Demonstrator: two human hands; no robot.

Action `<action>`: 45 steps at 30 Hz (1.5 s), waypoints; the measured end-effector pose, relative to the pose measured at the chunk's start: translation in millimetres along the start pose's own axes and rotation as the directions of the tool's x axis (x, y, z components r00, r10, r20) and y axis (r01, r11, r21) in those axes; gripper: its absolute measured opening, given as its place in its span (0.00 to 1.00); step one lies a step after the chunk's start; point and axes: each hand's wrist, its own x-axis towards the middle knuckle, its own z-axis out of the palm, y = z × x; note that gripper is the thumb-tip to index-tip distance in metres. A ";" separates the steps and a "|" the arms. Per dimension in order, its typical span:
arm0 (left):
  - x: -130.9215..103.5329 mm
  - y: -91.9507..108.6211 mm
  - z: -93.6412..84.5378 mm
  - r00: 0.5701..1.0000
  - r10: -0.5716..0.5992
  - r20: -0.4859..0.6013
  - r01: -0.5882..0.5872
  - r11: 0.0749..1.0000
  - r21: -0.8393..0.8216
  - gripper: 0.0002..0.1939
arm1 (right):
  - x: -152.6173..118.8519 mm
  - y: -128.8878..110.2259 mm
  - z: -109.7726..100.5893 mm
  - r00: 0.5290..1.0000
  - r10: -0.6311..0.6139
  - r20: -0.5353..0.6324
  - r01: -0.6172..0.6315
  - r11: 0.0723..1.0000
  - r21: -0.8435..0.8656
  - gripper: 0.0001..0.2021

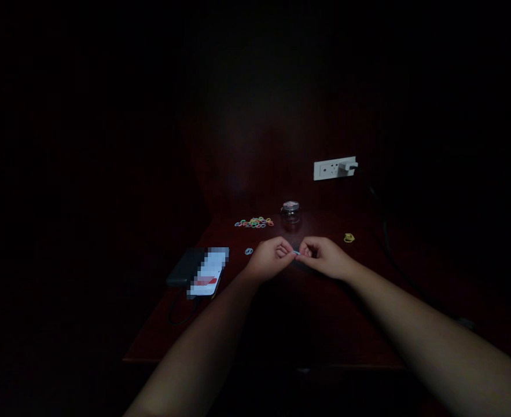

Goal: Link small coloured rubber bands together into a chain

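A small blue band (297, 252) is pinched just below center frame by the left hand (271, 258) and the right hand (325, 258) (each grip is closed on it). Multicolored bands (255, 223) are scattered on the bench (224, 234), left of a lidded jar (290, 214).

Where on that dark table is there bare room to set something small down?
A patch looks bare between the jar, the right hand and the yellow bundle. The near tabletop between the forearms seems free too, though deep in shadow. Crowded: the left side, with the phone, dark box and scattered coloured loops.
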 end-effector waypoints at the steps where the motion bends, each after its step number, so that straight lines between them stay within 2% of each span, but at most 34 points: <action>1: -0.2 -0.1 -0.2 1.000 0.001 -0.001 -0.001 1.000 0.010 0.10 | -0.2 -0.5 0.0 1.000 -0.001 -0.001 0.001 1.000 0.003 0.14; 6: -0.4 0.4 -1.6 1.000 0.018 -0.006 -0.018 0.994 0.112 0.11 | -0.3 0.5 -0.2 1.000 -0.018 0.018 0.017 1.000 0.021 0.11; 11: -0.8 0.6 -1.7 1.000 0.024 -0.002 -0.024 0.990 0.138 0.12 | -0.2 0.0 -0.5 0.999 -0.045 0.021 0.045 0.999 0.005 0.06; 27: -2.2 3.6 1.3 0.993 0.017 0.119 -0.012 0.999 -0.043 0.12 | -0.2 3.3 -0.1 0.999 -0.045 -0.023 0.044 0.998 -0.054 0.04; 45: 0.3 1.4 0.2 0.998 0.006 0.060 -0.007 1.000 0.014 0.11 | 1.3 2.8 1.0 0.998 -0.064 -0.011 0.064 0.998 -0.024 0.04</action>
